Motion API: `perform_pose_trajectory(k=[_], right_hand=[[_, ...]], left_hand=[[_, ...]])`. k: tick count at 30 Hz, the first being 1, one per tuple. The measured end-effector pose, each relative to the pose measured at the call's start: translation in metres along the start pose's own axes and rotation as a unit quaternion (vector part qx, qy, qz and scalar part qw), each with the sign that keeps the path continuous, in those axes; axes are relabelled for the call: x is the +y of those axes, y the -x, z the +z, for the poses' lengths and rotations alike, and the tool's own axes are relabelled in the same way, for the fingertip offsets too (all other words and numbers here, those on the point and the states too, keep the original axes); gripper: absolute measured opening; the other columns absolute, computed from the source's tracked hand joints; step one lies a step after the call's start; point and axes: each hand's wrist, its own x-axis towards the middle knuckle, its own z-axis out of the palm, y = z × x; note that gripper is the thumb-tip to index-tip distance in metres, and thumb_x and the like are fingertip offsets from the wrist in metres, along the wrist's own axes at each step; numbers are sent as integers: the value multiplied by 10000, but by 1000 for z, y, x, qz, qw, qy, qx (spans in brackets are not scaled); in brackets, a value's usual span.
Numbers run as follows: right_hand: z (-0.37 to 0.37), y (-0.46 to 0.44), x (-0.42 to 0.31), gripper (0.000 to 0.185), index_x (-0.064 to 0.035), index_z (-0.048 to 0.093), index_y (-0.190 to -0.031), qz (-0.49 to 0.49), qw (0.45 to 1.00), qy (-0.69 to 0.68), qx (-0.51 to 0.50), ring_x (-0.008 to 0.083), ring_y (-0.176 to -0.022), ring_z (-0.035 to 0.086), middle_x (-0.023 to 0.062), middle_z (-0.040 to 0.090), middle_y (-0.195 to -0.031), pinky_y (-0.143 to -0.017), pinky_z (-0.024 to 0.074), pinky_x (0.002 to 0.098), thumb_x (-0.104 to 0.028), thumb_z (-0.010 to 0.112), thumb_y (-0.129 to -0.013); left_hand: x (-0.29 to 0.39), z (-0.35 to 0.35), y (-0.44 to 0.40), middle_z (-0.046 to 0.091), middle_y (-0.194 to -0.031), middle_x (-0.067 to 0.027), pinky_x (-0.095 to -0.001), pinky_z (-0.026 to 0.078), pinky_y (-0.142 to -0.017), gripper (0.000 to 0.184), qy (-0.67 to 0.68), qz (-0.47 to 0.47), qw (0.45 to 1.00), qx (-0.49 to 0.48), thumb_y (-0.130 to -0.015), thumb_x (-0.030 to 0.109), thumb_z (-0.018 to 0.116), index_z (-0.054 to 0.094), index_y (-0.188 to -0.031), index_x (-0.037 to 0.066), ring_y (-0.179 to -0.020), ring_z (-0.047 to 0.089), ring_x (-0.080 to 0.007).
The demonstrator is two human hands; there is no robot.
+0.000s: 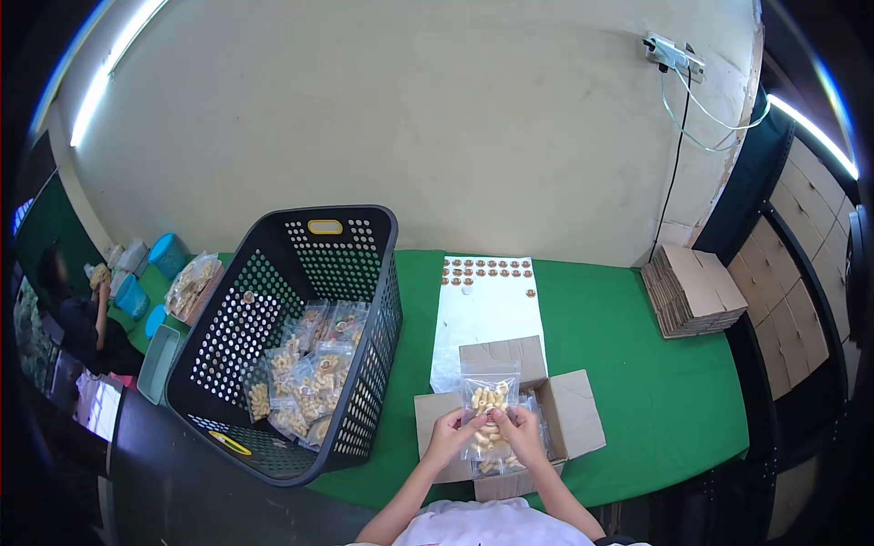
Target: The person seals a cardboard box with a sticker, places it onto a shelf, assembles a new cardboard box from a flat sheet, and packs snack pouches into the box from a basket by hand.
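A clear zip bag of pale, peanut-like pieces (489, 398) is held upright between my two hands. My left hand (451, 434) grips its left side, and my right hand (519, 433) grips its right side. Both thumbs press near the middle of the bag, by a small round brown sticker. Below it stands an open cardboard box (572, 414) with its flaps spread, and more bags show inside, partly hidden by my hands. Behind the box lies a white sheet (487, 314) with rows of small round brown stickers along its top.
Left of the box, a black perforated basket (387, 300) holds several filled bags (319, 382). Flattened cartons (696, 287) are stacked on the green-covered table (637, 391) at right. Blue containers (167, 255) and another person (86, 318) are at far left.
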Motion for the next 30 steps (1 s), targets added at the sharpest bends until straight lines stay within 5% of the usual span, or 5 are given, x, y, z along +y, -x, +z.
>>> perform_pose_trajectory(k=[11, 14, 23, 30], right_hand=[[-12, 4, 5, 164, 8, 619, -891, 22, 999, -44, -2, 38, -698, 540, 8, 625, -794, -593, 421, 193, -150, 586, -859], [-6, 1, 25, 152, 12, 612, -872, -55, 996, 47, 55, 35, -685, 534, 3, 620, -780, -585, 423, 194, -137, 590, -853], [1, 0, 13, 219, -8, 548, -705, -68, 984, 141, 87, 18, -585, 413, -30, 519, -644, -499, 340, 204, -152, 577, -868], [5, 10, 1, 283, 3, 567, -752, -74, 991, 49, 102, 34, -628, 452, -13, 547, -667, -536, 378, 209, -239, 544, -897]], left_hand=[[-15, 0, -2, 601, -760, 24, -177, 390, -565, 254, -9, 1, 1000, -18, -833, 221, 639, 640, -958, 0, -657, 492, -21], [-29, 1, -8, 592, -698, 41, -190, 370, -501, 269, -48, 47, 997, 34, -828, 233, 644, 645, -961, -1, -589, 465, -13], [-2, 15, -4, 491, -532, -6, -249, 311, -439, 294, -186, 153, 965, 105, -813, 230, 658, 593, -681, -24, -521, 396, -39], [-33, 13, -17, 442, -512, 12, -254, 293, -425, 375, -129, 165, 974, 83, -811, 247, 664, 515, -588, -15, -512, 360, -41]])
